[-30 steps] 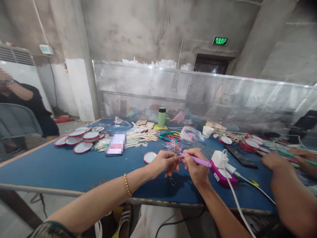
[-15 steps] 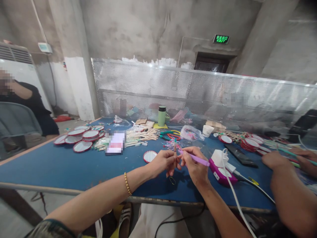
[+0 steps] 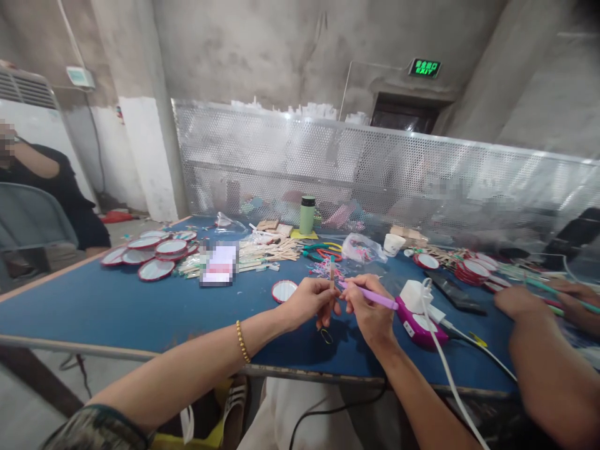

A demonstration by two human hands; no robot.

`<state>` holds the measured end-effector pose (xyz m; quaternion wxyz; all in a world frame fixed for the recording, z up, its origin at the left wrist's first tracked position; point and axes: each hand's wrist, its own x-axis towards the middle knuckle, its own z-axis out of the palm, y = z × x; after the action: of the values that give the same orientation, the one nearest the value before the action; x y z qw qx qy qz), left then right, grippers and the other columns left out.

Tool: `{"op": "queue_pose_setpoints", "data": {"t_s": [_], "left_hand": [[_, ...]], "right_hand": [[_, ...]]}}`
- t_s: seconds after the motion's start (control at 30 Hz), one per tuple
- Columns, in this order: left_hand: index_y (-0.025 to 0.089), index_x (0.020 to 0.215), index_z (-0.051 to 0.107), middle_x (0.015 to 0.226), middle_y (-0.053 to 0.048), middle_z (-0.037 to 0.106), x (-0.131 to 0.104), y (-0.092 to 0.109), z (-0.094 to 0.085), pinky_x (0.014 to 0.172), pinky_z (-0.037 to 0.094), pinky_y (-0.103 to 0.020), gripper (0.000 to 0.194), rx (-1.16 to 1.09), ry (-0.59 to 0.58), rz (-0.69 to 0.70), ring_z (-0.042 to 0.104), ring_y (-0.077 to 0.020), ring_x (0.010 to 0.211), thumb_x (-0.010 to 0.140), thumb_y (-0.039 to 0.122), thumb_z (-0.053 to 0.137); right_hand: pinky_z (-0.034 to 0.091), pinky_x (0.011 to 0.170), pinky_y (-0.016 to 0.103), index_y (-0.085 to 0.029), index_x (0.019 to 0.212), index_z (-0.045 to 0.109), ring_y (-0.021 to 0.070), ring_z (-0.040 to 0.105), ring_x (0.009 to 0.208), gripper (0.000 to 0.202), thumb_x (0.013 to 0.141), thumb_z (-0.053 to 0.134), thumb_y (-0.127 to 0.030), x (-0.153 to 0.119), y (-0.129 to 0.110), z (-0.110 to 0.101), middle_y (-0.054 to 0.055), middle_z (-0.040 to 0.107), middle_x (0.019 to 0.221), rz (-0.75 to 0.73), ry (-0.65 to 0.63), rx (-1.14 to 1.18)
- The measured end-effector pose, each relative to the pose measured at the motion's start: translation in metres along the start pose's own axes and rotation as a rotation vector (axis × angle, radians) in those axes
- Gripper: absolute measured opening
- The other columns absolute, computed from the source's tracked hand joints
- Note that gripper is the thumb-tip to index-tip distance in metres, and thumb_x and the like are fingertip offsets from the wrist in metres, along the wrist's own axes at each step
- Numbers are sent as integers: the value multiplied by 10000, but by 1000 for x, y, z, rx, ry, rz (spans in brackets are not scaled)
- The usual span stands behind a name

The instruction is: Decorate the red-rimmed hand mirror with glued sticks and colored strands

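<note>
Above the near part of the blue table (image 3: 94,312), my left hand (image 3: 313,302) pinches a thin brown strip or stick (image 3: 332,272) with a teal tip, held upright. My right hand (image 3: 370,306) grips a purple pen-like tool (image 3: 372,295), its narrow end pointing at the stick close to my left fingertips. A thin yellowish loop (image 3: 327,337) shows just below my left hand. Next to my left hand lies a round white disc with a red rim (image 3: 284,290). Small pink and blue bits (image 3: 323,267) are scattered behind my hands.
Red-rimmed discs (image 3: 156,269) pile up at left, near a phone (image 3: 219,264) and bundled wooden sticks (image 3: 276,253). A green bottle (image 3: 307,215) and pliers (image 3: 323,253) stand farther back. At right are a purple power strip (image 3: 422,325), cables, and a co-worker's arm (image 3: 544,350).
Both hands stay close together with the stick and the purple tool. The fingers of my left hand have shifted slightly, and the camera view has tilted a little.
</note>
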<state>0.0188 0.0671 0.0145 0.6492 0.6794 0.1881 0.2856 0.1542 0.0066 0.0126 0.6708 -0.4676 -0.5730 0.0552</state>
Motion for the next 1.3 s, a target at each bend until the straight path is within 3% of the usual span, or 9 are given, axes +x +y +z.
{"op": "queue_pose_setpoints", "data": {"t_s": [0.2, 0.57, 0.8, 1.07, 1.3], "left_hand": [[135, 749, 553, 617, -6, 612, -1, 0, 1, 326, 403, -182, 464, 31, -66, -21, 522, -80, 370, 762, 594, 619], [121, 716, 566, 582, -23, 600, 1, -2, 0, 347, 437, -196, 490, -10, -67, -26, 548, -98, 391, 744, 605, 642], [136, 773, 528, 682, -34, 647, 2, -6, 0, 337, 452, -201, 480, -52, -64, -8, 568, -101, 398, 738, 598, 654], [129, 775, 532, 698, -39, 645, 0, -4, 2, 349, 482, -214, 524, -74, -71, -12, 587, -111, 412, 715, 634, 659], [126, 797, 537, 715, -45, 643, -1, -3, 2, 368, 491, -216, 483, -95, -85, -15, 609, -121, 433, 746, 589, 663]], "right_hand": [[426, 391, 222, -185, 744, 634, 109, 538, 405, 144, 824, 585, -294, -2, 1, 0, -13, 621, 568, -41, 23, -44], [394, 351, 218, -187, 713, 625, 102, 497, 344, 148, 812, 579, -287, 0, -1, 0, -30, 592, 510, -3, 8, -26], [405, 357, 224, -190, 731, 632, 110, 508, 355, 153, 824, 580, -300, -1, 2, 0, -22, 615, 530, 10, -18, -21], [427, 437, 249, -210, 721, 627, 141, 556, 480, 139, 825, 560, -274, -2, 0, -1, -16, 601, 554, -99, -24, -131], [428, 429, 252, -215, 726, 623, 137, 549, 456, 131, 823, 557, -274, -1, -4, 0, -22, 591, 538, -107, -42, -145]]}}
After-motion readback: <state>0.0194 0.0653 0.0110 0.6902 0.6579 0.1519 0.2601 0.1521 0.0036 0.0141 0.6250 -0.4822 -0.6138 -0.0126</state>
